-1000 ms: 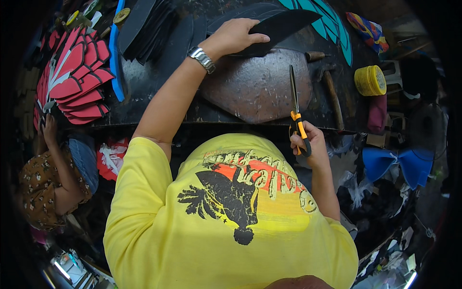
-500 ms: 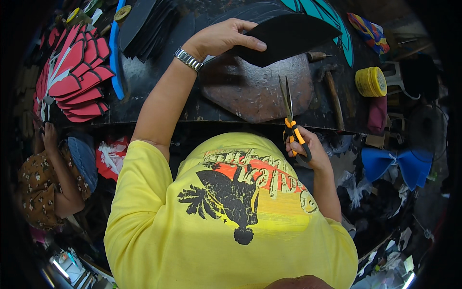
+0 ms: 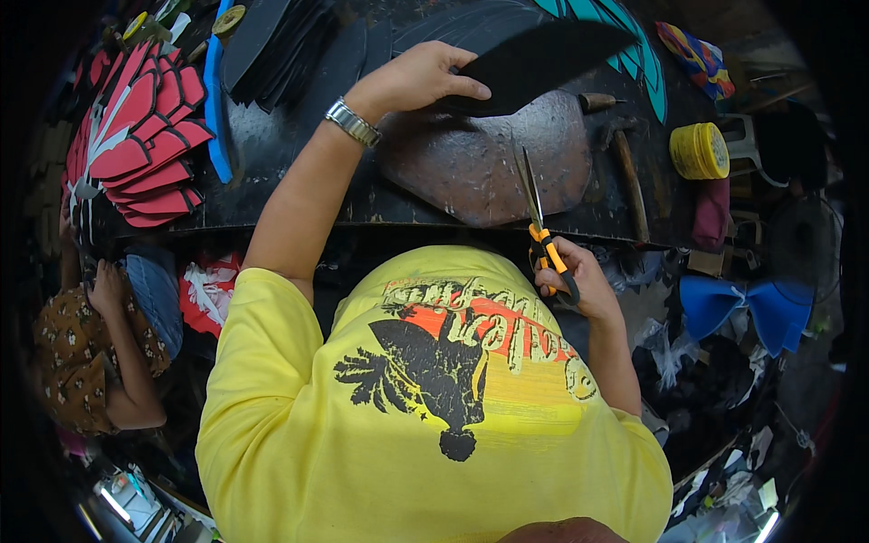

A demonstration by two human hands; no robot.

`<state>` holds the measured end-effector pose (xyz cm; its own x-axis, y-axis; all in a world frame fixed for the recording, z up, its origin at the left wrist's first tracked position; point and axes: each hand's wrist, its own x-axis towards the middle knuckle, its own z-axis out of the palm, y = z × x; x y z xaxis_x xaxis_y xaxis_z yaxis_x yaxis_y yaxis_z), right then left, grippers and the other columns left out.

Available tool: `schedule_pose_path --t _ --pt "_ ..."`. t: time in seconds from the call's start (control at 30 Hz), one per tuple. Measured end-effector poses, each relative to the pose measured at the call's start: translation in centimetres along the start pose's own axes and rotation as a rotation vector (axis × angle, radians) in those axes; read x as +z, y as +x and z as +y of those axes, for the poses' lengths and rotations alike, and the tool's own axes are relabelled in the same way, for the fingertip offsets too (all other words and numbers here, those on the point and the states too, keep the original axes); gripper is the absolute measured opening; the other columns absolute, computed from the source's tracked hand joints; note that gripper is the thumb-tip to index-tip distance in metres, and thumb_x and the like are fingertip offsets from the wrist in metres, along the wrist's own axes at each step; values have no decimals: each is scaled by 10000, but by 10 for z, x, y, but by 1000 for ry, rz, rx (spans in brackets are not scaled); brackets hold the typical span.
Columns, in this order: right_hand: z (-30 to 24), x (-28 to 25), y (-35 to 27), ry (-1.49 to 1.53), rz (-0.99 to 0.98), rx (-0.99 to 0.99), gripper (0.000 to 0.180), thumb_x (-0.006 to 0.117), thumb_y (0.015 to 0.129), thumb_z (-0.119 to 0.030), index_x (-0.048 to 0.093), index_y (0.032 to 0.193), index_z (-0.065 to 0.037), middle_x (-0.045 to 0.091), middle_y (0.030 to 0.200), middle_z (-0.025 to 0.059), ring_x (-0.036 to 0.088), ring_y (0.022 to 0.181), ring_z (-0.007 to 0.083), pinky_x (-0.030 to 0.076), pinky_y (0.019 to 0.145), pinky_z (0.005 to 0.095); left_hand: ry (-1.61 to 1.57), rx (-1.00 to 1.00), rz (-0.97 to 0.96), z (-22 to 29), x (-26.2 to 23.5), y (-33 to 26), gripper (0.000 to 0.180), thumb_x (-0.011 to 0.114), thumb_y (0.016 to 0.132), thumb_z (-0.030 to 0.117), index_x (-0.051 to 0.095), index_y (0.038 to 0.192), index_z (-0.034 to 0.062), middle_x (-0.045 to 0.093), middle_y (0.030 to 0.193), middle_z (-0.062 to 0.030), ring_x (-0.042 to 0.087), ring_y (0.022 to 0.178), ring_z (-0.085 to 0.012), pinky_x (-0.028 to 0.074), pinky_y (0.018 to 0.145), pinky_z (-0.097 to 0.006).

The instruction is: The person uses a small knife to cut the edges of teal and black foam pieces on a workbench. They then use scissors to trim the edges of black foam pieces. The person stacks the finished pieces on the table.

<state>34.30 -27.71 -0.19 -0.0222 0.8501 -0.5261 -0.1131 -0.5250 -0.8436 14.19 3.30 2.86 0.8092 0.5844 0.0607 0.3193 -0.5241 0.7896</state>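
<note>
My left hand point(image 3: 421, 80), with a metal watch on the wrist, pinches the near left edge of a black leaf-shaped sheet point(image 3: 548, 65). That sheet is held up over a brown, worn board point(image 3: 493, 167) lying on the dark table. Lower and to the right, at the table's front edge, my right hand point(image 3: 581, 276) is closed round the orange and black handles of a pair of scissors point(image 3: 544, 242). Their narrow blades point away from me over the board, apart from the sheet and only slightly spread.
Black cut pieces point(image 3: 285, 54) and bundled red pieces point(image 3: 149, 136) lie left, beside a blue strip point(image 3: 215, 113). Teal pieces point(image 3: 638, 68), a hammer point(image 3: 631, 185), a wooden-handled tool point(image 3: 597, 102) and a yellow tub point(image 3: 699, 152) are right. Another person point(image 3: 100, 348) sits left.
The black sheet has turned in my left hand and its far end has risen slightly. The scissors have tilted a little to the left, and their blades look closer together. The other person's hand has shifted.
</note>
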Motion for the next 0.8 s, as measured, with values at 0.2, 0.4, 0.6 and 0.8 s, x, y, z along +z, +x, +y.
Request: schedule_pose_path --t 0.2,0.4,0.6,0.8 --pt "2 0 -1 -25 -4 -10 292 829 850 -169 626 1013 -37 603 812 -20 577 683 59 474 636 230 -368 -35 -72 0 -9 -10 387 791 890 360 742 1155 83 702 882 -13 631 807 -101 493 767 -241" --pt "-1 -1 -6 72 -25 -61 367 847 836 -252 626 1031 -34 628 869 1 589 721 68 480 663 231 -510 -75 -62 16 18 -23 564 794 884 311 632 1288 -48 706 1154 -99 657 1066 -143 494 964 -254" --pt "-3 -4 -8 69 -43 -40 372 855 825 -256 629 1029 -43 621 856 -6 578 704 67 481 659 227 -652 -96 -152 23 32 -32 593 756 904 166 531 1395 -76 684 1249 -122 649 1108 -156 484 1023 -274" --pt "-6 -4 -11 54 -45 -20 335 858 810 -199 635 1006 -44 619 845 -7 571 674 66 473 622 225 -643 -65 -128 27 36 -34 530 772 892 183 597 1338 -44 703 1195 -96 650 1079 -144 486 1010 -269"
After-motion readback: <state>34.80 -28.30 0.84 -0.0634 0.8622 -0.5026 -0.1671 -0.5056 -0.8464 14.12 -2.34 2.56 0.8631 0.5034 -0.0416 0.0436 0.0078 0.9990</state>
